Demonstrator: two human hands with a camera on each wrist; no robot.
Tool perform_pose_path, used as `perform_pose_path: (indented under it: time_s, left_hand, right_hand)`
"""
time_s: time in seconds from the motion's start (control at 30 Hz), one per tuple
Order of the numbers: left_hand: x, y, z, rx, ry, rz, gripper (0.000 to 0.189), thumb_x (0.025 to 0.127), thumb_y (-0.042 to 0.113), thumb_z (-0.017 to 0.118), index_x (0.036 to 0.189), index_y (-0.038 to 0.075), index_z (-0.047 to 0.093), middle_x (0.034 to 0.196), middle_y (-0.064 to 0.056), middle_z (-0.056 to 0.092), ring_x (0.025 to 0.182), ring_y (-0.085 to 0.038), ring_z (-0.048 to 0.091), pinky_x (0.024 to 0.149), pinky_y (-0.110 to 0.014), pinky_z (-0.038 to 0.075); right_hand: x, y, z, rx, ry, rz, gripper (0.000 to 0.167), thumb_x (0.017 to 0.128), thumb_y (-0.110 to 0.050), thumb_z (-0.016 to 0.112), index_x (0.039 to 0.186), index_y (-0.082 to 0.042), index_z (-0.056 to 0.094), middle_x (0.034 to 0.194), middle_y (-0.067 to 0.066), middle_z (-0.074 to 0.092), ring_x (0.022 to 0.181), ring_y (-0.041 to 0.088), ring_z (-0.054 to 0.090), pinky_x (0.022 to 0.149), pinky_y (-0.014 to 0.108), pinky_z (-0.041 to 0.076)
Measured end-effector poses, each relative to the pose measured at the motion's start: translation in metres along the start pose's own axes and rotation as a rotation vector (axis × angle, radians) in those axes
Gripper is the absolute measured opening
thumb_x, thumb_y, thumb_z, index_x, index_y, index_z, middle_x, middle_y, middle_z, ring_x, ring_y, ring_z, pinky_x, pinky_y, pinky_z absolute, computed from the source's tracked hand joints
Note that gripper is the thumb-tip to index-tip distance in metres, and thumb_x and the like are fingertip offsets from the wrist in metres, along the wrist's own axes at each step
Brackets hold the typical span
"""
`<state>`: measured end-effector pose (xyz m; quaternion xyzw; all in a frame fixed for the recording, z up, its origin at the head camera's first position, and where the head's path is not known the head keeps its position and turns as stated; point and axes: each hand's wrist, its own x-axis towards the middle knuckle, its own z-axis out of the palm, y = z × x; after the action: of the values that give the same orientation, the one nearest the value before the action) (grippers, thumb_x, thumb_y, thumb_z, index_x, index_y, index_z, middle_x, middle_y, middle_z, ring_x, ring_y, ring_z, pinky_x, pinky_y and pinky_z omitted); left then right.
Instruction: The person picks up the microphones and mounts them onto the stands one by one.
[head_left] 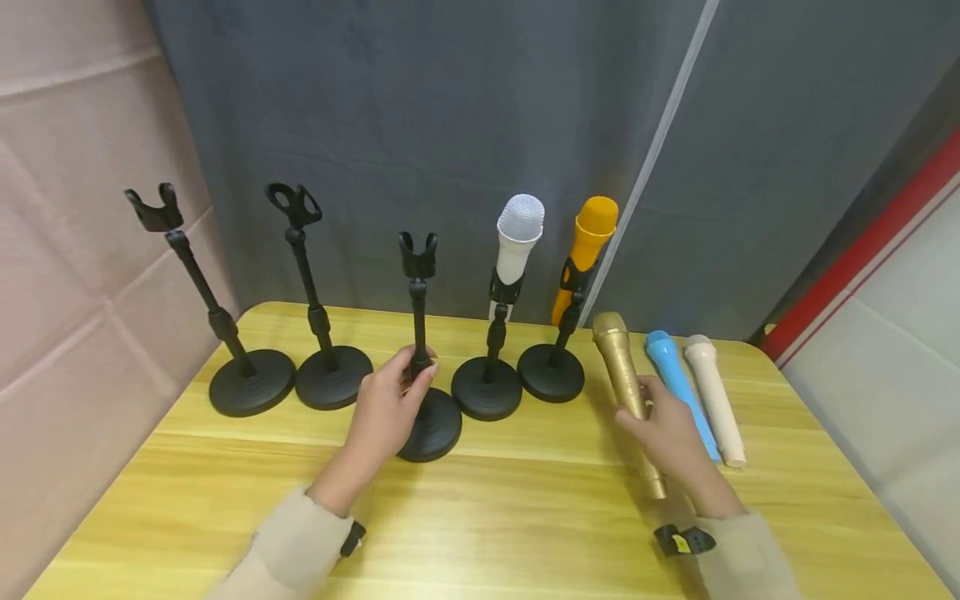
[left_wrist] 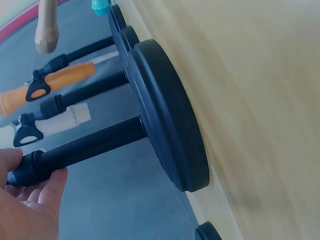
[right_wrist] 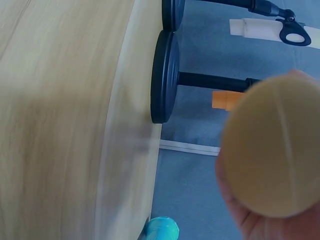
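Observation:
My left hand point(head_left: 384, 410) grips the pole of a black microphone stand point(head_left: 419, 312) whose clip holds nothing. In the left wrist view, thumb and fingers wrap the collar of this stand, and its round base is right at the tabletop. My right hand point(head_left: 671, 433) holds a gold microphone point(head_left: 618, 358) by its handle, head pointing away and tilted left. The microphone's butt end point(right_wrist: 275, 145) fills much of the right wrist view and hides most of the fingers. Just right of that hand lie a blue microphone point(head_left: 675, 379) and a cream microphone point(head_left: 716, 400).
Two stands hold a white microphone point(head_left: 519, 233) and an orange microphone point(head_left: 592, 233). Farther left, two black stands, a left one point(head_left: 251, 382) and its neighbour point(head_left: 333, 377), have bare clips. A grey curtain point(head_left: 412, 108) hangs behind the wooden table point(head_left: 525, 517).

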<state>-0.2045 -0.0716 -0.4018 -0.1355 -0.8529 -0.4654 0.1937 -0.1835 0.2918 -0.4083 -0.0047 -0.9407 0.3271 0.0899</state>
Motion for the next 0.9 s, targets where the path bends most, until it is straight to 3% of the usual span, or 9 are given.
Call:
perform_pose_path:
  time_s: [0.33,0.6,0.9]
  left_hand:
    - [-0.012,0.011,0.006,-0.038,-0.027,0.006,0.015,0.098,0.019,0.068,0.112,0.012,0.068,0.108,-0.005,0.077,0.1,-0.019,0.076,0.082,-0.035,0.063]
    - [-0.018,0.016,0.011,-0.072,-0.035,0.014,0.016,0.097,0.019,0.069,0.112,0.011,0.069,0.109,-0.006,0.077,0.1,-0.02,0.076,0.083,-0.034,0.063]
    - [-0.024,0.022,0.018,-0.081,-0.052,0.015,0.013,0.099,0.023,0.067,0.11,0.016,0.069,0.108,-0.001,0.076,0.102,-0.016,0.075,0.086,-0.03,0.062]
  right_hand:
    - [-0.003,-0.009,0.002,-0.041,0.036,-0.024,0.045,0.091,-0.027,0.068,0.126,-0.001,0.056,0.095,0.014,0.067,0.071,0.017,0.054,0.062,0.026,0.046]
    - [-0.004,-0.023,0.004,-0.039,0.031,-0.027,0.032,0.094,-0.028,0.065,0.111,-0.003,0.056,0.075,0.008,0.058,0.059,0.016,0.05,0.054,0.027,0.043]
    - [-0.003,-0.031,0.009,-0.012,0.088,-0.049,0.046,0.095,-0.05,0.067,0.107,-0.006,0.061,0.074,0.007,0.056,0.063,0.017,0.049,0.055,0.026,0.042]
